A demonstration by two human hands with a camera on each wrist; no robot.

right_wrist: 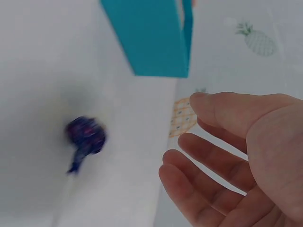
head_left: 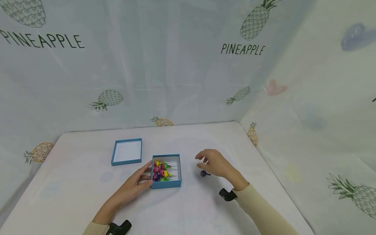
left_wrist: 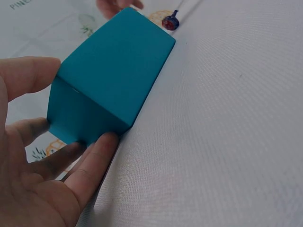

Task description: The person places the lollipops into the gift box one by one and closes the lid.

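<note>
A blue box (head_left: 166, 185) holds several wrapped lollipops (head_left: 161, 171), their heads at the left and white sticks pointing right. My left hand (head_left: 135, 184) rests against the box's left side, thumb and fingers spread along that wall. In the left wrist view, the fingertips touch the blue box (left_wrist: 113, 71). One dark purple lollipop (head_left: 203, 173) lies on the table right of the box. Just above it hovers my right hand (head_left: 215, 163), fingers loosely bent with nothing between them. The right wrist view shows the lollipop (right_wrist: 86, 135) apart from the right hand (right_wrist: 227, 161).
The blue box lid (head_left: 127, 161) lies behind and left of the box, its white inside facing up. A white cloth covers the table (head_left: 164, 215). Curtains (head_left: 176, 65) printed with pineapples stand behind and at the right.
</note>
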